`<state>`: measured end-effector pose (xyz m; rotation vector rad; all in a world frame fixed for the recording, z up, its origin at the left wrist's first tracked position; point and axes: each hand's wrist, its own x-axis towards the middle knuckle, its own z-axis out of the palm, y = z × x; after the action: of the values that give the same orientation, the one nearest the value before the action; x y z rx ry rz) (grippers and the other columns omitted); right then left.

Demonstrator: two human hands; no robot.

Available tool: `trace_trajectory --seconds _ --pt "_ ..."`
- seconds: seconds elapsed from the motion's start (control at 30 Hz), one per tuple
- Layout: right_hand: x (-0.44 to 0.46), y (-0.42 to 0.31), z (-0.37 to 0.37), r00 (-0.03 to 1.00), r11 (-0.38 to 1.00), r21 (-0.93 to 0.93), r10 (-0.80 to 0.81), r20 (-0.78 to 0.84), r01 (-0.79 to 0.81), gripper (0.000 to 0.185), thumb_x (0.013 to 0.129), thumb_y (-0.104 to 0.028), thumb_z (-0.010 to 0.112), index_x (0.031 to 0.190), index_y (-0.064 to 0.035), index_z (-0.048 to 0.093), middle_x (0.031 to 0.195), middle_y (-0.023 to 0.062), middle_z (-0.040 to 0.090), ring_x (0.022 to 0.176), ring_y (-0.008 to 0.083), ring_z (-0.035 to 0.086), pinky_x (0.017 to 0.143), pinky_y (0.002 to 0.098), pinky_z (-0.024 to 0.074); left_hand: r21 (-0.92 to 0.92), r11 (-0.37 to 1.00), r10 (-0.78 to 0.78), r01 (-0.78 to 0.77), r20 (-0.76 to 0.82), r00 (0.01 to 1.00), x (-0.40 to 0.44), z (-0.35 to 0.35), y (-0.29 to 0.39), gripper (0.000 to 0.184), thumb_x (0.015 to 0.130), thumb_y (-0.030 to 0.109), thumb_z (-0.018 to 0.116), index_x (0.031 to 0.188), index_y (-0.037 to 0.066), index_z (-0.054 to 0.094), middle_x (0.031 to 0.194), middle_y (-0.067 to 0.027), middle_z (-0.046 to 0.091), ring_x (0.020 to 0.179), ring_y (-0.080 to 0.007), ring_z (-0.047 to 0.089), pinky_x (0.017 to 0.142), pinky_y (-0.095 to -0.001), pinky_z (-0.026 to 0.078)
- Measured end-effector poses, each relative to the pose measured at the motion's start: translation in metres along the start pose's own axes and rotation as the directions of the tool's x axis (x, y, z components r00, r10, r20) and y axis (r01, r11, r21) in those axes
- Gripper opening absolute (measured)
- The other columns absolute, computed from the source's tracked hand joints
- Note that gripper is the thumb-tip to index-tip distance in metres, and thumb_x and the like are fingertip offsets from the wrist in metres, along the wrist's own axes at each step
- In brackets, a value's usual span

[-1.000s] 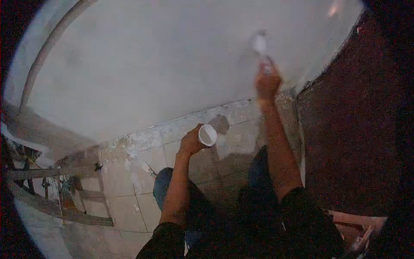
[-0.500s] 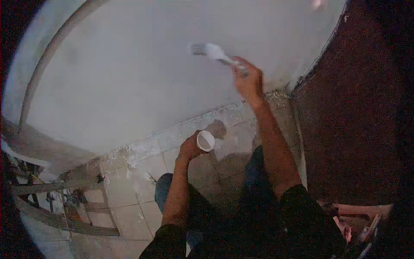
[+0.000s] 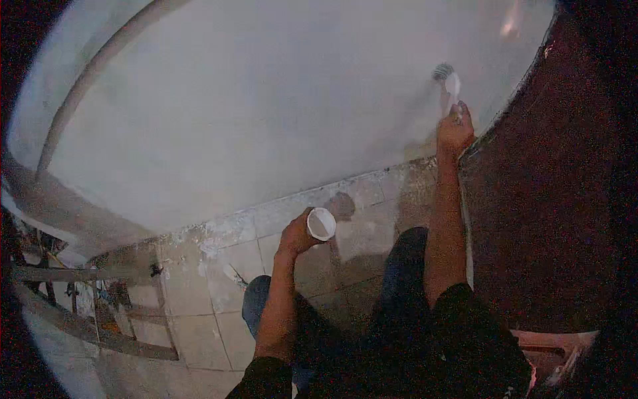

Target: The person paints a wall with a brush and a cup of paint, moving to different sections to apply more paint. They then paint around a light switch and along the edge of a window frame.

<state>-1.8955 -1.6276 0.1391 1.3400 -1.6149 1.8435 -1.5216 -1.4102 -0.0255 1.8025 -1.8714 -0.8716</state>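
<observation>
A white cup (image 3: 321, 224) is held in my left hand (image 3: 296, 235), its round mouth facing up above the tiled floor. What lies inside the cup is too dim to make out. My right hand (image 3: 456, 132) is closed around the handle of a paintbrush (image 3: 452, 84). The brush has a white body and dark bristles, which are against or very close to the pale wall (image 3: 252, 100), near its right end.
Tiled floor (image 3: 193, 306) with white splatter runs along the wall's foot. A wooden frame (image 3: 100, 332) stands at lower left, with cluttered items behind it. A dark reddish surface (image 3: 545, 219) borders the wall on the right. My bent knees (image 3: 407, 256) are below my hands.
My right hand has swung the paintbrush to the right along the wall, and the brush now points more upward. The left hand with the cup stays nearly in place.
</observation>
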Motion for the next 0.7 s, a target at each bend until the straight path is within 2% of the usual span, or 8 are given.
trace_trajectory --seconds 0.03,0.1,0.17,0.23,0.3,0.47,0.6,0.7 --pt "0.0 -0.015 0.001 0.999 0.999 0.017 0.031 0.029 -0.032 0.028 0.096 -0.023 0.066 0.118 -0.0059 0.073 0.085 0.0171 0.075 0.068 0.0331 0.07 0.067 0.0431 0.0558 -0.002 1.0 0.013 -0.013 -0.016 1.0 0.0 -0.001 0.001 0.086 0.064 0.036 0.096 0.136 0.016 0.053 0.127 -0.0126 0.07 0.117 -0.0396 0.067 0.096 -0.0538 0.056" --pt "-0.014 -0.022 0.021 0.958 0.966 -0.023 -0.254 0.135 0.259 0.032 0.1 -0.021 0.064 0.12 0.0029 0.071 0.087 0.0232 0.073 0.074 0.0289 0.071 0.069 0.0424 0.0564 -0.006 1.0 0.031 -0.031 -0.029 0.999 0.001 0.001 0.0 0.086 0.065 0.037 0.096 0.136 0.016 0.054 0.127 -0.0128 0.07 0.117 -0.0398 0.067 0.096 -0.0544 0.055" --pt "-0.033 -0.118 0.007 0.944 0.99 0.138 -0.021 0.33 -0.026 0.032 0.1 -0.02 0.064 0.12 0.0044 0.07 0.091 0.0235 0.073 0.079 0.0324 0.072 0.072 0.0437 0.0567 -0.012 1.0 0.023 -0.023 0.015 1.0 0.006 0.004 -0.008 0.086 0.066 0.038 0.095 0.137 0.016 0.053 0.128 -0.0142 0.069 0.119 -0.0393 0.066 0.096 -0.0533 0.055" --pt "-0.06 -0.174 0.009 0.93 0.965 0.259 -0.142 0.34 0.052 0.033 0.099 -0.021 0.067 0.121 0.0031 0.07 0.096 0.0248 0.073 0.085 0.0371 0.073 0.075 0.0451 0.0567 -0.017 0.998 0.058 -0.057 0.003 0.998 0.007 0.004 -0.011 0.085 0.066 0.039 0.095 0.137 0.016 0.053 0.129 -0.0145 0.069 0.119 -0.0391 0.066 0.096 -0.0529 0.055" --pt "-0.087 -0.224 -0.006 0.846 0.911 0.401 -0.14 0.514 -0.093 0.032 0.097 -0.02 0.069 0.121 0.0017 0.07 0.099 0.0264 0.073 0.089 0.0408 0.073 0.077 0.0464 0.0567 -0.016 0.995 0.093 -0.093 -0.002 0.996 0.008 0.006 -0.014 0.085 0.067 0.039 0.094 0.138 0.016 0.052 0.13 -0.0148 0.068 0.119 -0.0388 0.066 0.096 -0.0524 0.055" --pt "-0.11 -0.257 -0.004 0.695 0.777 0.592 -0.307 0.651 -0.211 0.029 0.095 -0.015 0.072 0.12 -0.0013 0.072 0.103 0.0254 0.074 0.093 0.0335 0.075 0.079 0.0412 0.0577 0.008 1.0 0.013 -0.014 0.078 0.997 0.016 0.004 -0.016 0.09 0.064 0.036 0.096 0.14 0.016 0.051 0.132 -0.014 0.068 0.12 -0.0387 0.065 0.096 -0.0515 0.056" --pt "-0.072 -0.222 0.007 0.803 0.754 0.635 -0.269 0.532 -0.168 0.025 0.094 -0.014 0.074 0.117 -0.0042 0.075 0.103 0.0181 0.077 0.087 0.0198 0.074 0.079 0.0355 0.0589 -0.005 1.0 0.013 -0.013 0.072 0.997 0.021 0.007 -0.025 0.092 0.063 0.035 0.097 0.14 0.016 0.051 0.132 -0.0139 0.068 0.119 -0.0393 0.066 0.096 -0.0517 0.055" --pt "-0.023 -0.167 0.004 0.875 0.85 0.523 -0.3 0.38 0.064 0.026 0.094 -0.014 0.074 0.119 -0.0062 0.075 0.1 0.0163 0.077 0.082 0.0148 0.072 0.067 0.032 0.0581 -0.065 0.997 0.041 -0.037 0.06 0.997 0.021 0.014 -0.026 0.093 0.063 0.035 0.097 0.141 0.016 0.05 0.131 -0.0137 0.069 0.119 -0.0395 0.066 0.097 -0.0523 0.055"
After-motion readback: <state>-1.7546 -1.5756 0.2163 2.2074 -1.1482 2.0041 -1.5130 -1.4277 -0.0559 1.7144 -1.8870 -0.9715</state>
